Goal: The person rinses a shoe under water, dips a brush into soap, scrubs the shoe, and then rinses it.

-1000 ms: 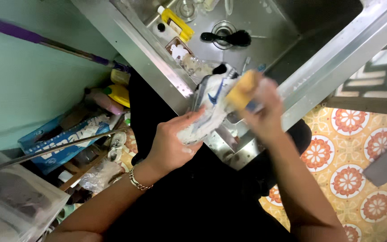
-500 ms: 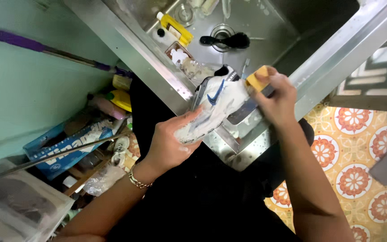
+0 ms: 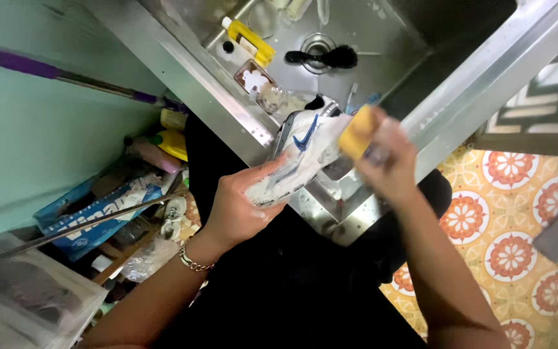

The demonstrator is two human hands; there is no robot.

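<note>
A white sneaker (image 3: 299,150) with blue marks, wet and soapy, is held over the corner of a steel sink (image 3: 382,58). My left hand (image 3: 240,207) grips the shoe near its front end from below. My right hand (image 3: 389,158) holds a yellow sponge (image 3: 358,131) pressed against the shoe's side. The right hand is blurred by motion. A thin bracelet sits on my left wrist.
In the sink lie a black brush (image 3: 327,58) by the drain, a yellow bottle (image 3: 248,37) and a small tray (image 3: 253,79). A purple-handled pole (image 3: 66,74) leans at the left wall. Boxes, bags and a yellow lid (image 3: 172,143) clutter the floor left. Patterned floor tiles (image 3: 518,213) lie right.
The sponge hand has shifted along the shoe, back and forth over its side. The left hand keeps its hold on the shoe, which stays over the sink's corner.
</note>
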